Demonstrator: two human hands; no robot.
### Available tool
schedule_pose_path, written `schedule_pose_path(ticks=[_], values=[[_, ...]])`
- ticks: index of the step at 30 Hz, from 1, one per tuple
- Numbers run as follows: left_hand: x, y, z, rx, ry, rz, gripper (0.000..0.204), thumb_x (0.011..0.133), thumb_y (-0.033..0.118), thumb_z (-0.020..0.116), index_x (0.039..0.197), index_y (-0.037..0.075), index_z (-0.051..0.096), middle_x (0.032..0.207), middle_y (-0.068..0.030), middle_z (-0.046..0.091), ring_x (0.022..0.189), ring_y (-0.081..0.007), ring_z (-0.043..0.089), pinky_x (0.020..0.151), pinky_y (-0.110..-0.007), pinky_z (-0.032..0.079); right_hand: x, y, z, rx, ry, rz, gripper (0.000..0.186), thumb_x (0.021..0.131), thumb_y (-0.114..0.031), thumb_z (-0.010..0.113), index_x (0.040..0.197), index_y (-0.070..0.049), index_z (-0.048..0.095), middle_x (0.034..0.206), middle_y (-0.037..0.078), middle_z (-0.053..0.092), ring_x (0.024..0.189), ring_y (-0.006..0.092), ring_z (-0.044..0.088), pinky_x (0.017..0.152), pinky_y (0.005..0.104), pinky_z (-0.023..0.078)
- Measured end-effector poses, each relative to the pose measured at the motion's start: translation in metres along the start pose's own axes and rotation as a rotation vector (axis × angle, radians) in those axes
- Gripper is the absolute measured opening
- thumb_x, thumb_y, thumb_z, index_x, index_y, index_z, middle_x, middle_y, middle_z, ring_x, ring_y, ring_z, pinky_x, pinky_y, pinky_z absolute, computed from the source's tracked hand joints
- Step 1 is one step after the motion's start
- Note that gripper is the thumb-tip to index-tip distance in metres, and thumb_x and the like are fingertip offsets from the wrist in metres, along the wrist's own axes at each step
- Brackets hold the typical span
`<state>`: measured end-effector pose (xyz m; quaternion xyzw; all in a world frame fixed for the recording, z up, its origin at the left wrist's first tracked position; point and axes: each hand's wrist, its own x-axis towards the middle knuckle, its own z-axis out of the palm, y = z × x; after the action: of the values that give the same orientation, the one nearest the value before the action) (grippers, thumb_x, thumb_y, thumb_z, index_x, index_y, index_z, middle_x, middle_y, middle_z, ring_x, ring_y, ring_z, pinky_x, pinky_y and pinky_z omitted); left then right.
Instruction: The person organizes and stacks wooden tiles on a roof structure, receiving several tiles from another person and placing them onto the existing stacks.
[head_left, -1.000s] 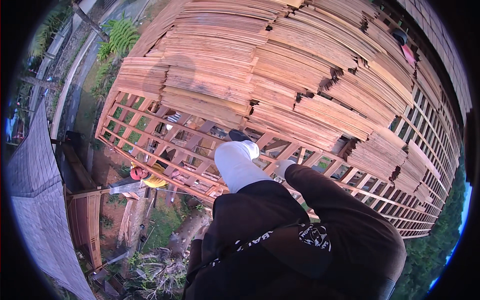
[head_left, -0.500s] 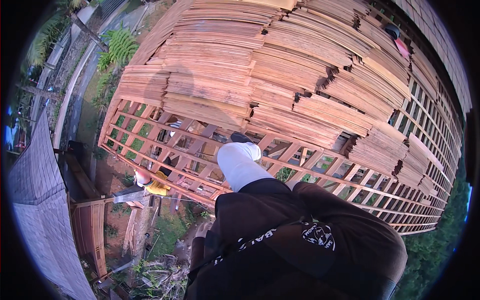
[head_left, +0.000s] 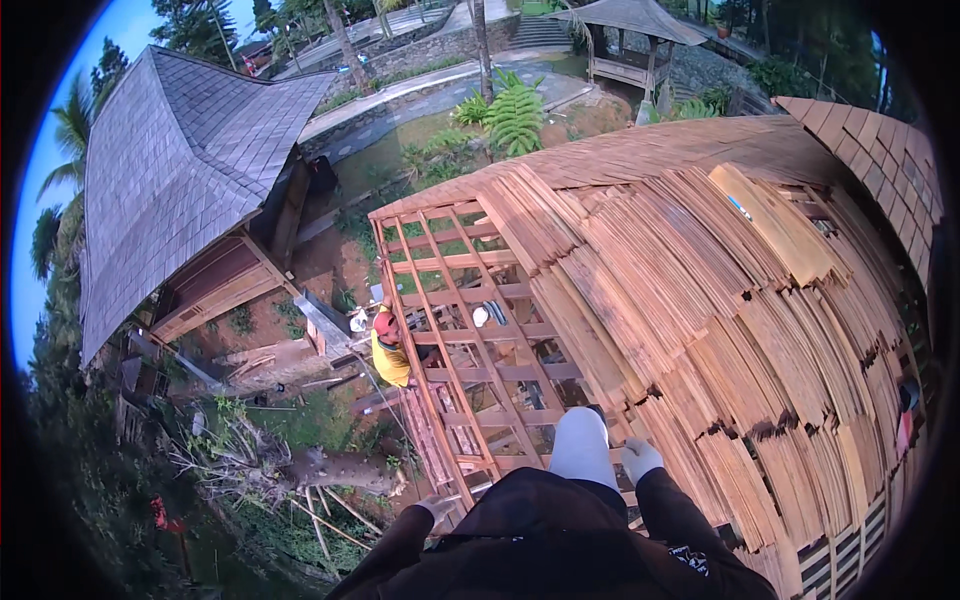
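Observation:
My left hand point(head_left: 437, 508) is low at the outer edge of the wooden roof lattice point(head_left: 485, 371), its small visible fingers stretched toward a batten. My right hand point(head_left: 640, 458) lies beside my raised pale-clad knee point(head_left: 580, 447), close to the lower edge of the layered wooden shingles point(head_left: 690, 340). Its fingers are too small to tell whether they grip anything. Both dark sleeves reach forward on either side of my body.
A person in a yellow shirt point(head_left: 389, 360) stands at the lattice's outer edge. Gaps between battens open to the ground below. A light brown sheet point(head_left: 775, 225) lies on the shingles. A grey-roofed building point(head_left: 190, 150) stands left, and a fallen tree trunk point(head_left: 345, 472) lies below.
My view has swung left and up, bringing the neighbouring building and the yellow-shirted person further into sight. My right hand has come into view, and my left now reaches the lattice edge.

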<state>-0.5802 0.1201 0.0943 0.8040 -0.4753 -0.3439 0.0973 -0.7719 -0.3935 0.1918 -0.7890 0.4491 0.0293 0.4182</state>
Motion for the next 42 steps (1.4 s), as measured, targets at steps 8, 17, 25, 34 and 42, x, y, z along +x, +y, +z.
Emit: schedule_pose_path(ticks=[8,17,25,34,42], values=[[-0.044,-0.043,0.088,-0.094,0.031,-0.064,0.042,0.097,0.033,0.054,0.136,0.019,0.057,0.142,-0.0179,0.053,0.127,-0.0374,0.053,0.105,-0.042,0.045,0.025,-0.022,-0.022,-0.483,-0.051,0.115,0.053,0.081,-0.035,0.073,0.123,-0.003,0.064,0.120,0.021,0.067,0.115,0.0325,0.064,0.099,0.0399,0.050],[-0.092,-0.045,0.021,-0.495,0.009,-0.614,0.030,0.098,0.025,0.055,0.120,0.010,0.066,0.110,-0.0092,0.064,0.101,-0.0211,0.063,0.085,-0.035,0.051,0.069,0.092,-0.011,-0.641,-0.364,0.338,0.054,0.084,-0.038,0.068,0.129,-0.008,0.063,0.129,0.020,0.063,0.120,0.0337,0.061,0.101,0.0447,0.048],[-0.059,0.056,-0.103,-0.803,0.115,-0.890,0.079,0.090,0.041,0.070,0.143,-0.009,0.040,0.138,-0.0233,0.056,0.128,-0.0274,0.054,0.105,-0.034,0.043,0.081,0.077,0.000,-0.716,0.225,0.168,0.036,0.082,-0.037,0.068,0.105,-0.010,0.069,0.107,0.017,0.070,0.101,0.0326,0.068,0.085,0.0457,0.053],[-0.013,0.082,-0.121,-0.906,0.045,-0.796,0.082,0.089,0.038,0.072,0.148,-0.006,0.036,0.128,-0.0209,0.063,0.118,-0.0235,0.061,0.098,-0.032,0.047,0.112,0.104,-0.009,-0.714,-0.308,0.394,0.048,0.089,-0.038,0.063,0.128,-0.011,0.066,0.133,0.015,0.062,0.124,0.0281,0.059,0.100,0.0399,0.050],[-0.039,0.055,-0.098,-0.771,-0.080,-0.877,0.086,0.089,0.046,0.071,0.149,-0.004,0.034,0.141,-0.0194,0.054,0.129,-0.0260,0.054,0.104,-0.032,0.044,0.142,0.137,0.004,-0.795,-0.456,0.420,0.049,0.089,-0.050,0.063,0.127,-0.020,0.068,0.130,0.001,0.067,0.121,0.0204,0.063,0.093,0.0365,0.052]])
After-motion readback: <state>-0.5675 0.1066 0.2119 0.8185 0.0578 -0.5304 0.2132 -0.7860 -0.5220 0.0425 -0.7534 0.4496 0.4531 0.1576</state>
